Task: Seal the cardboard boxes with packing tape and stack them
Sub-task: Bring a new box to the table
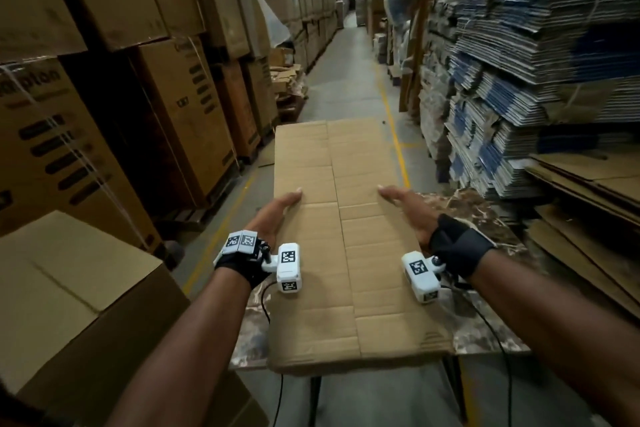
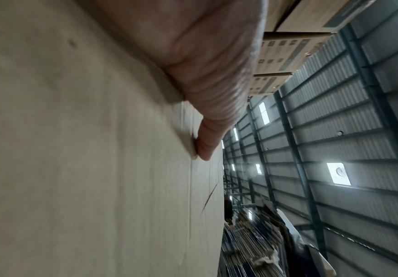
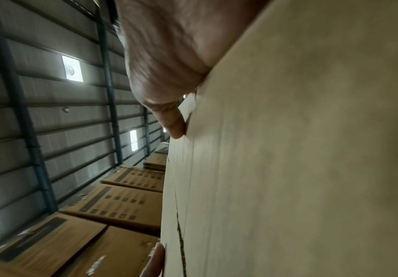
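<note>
A flattened brown cardboard box (image 1: pixel 346 218) lies lengthwise on a marble-topped table (image 1: pixel 485 218), its far end overhanging toward the aisle. My left hand (image 1: pixel 277 215) holds its left edge and my right hand (image 1: pixel 407 208) holds its right edge. Each thumb lies on top of the sheet, and the other fingers are hidden below it. The left wrist view shows the thumb (image 2: pixel 205 146) pressed against the cardboard (image 2: pixel 74 150). The right wrist view shows the same, thumb (image 3: pixel 171 123) on cardboard (image 3: pixel 299 168). No packing tape is in view.
An assembled cardboard box (image 1: pixel 69 288) stands at my lower left, close to the table. Tall stacks of printed cartons (image 1: pixel 173 114) line the left side. Bundles of flat cardboard (image 1: pixel 519 80) fill the right. A concrete aisle (image 1: pixel 346 80) runs ahead between them.
</note>
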Motion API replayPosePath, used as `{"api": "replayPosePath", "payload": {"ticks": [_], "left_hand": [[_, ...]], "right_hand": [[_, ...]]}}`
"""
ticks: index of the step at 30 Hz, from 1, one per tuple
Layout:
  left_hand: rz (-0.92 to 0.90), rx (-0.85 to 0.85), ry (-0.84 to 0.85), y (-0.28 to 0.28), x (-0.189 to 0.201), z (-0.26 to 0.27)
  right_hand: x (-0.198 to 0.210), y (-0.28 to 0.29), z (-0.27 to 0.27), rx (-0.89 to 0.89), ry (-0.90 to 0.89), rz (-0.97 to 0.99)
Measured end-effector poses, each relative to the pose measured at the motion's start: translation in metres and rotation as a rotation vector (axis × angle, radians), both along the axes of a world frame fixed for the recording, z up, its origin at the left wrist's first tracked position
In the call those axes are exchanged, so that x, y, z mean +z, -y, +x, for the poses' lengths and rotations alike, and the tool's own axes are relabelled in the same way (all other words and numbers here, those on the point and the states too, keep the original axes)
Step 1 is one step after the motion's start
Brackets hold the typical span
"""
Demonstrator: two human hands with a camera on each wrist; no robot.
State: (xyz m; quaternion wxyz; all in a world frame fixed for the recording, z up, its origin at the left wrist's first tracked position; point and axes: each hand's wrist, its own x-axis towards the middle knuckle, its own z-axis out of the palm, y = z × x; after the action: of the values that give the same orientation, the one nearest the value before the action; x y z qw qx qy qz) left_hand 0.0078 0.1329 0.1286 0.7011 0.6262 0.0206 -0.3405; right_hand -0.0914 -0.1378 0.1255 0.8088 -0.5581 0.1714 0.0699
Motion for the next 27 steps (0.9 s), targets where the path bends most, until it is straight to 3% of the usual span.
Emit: {"api": "replayPosePath", "payload": {"ticks": [7, 11, 17, 22, 27], "left_hand": [[0.020, 0.028, -0.102, 0.018, -0.045, 0.124], [0.041, 0.043, -0.107, 0.033, -0.059, 0.166], [0.090, 0.055, -0.139, 0.048, -0.075, 0.211], [0.105, 0.089, -0.163, 0.054, -0.082, 0.236], [0.092, 0.075, -0.182, 0.056, -0.089, 0.248]], "right_hand": [[-0.025, 0.015, 0.113, 0.008, -0.151, -0.003], [-0.043, 0.028, 0.157, -0.024, -0.191, -0.009], [-0.056, 0.045, 0.210, 0.016, -0.274, -0.035], [-0.075, 0.071, 0.251, 0.062, -0.284, -0.227], [-0.054, 0.066, 0.255, 0.135, -0.306, -0.337]]}}
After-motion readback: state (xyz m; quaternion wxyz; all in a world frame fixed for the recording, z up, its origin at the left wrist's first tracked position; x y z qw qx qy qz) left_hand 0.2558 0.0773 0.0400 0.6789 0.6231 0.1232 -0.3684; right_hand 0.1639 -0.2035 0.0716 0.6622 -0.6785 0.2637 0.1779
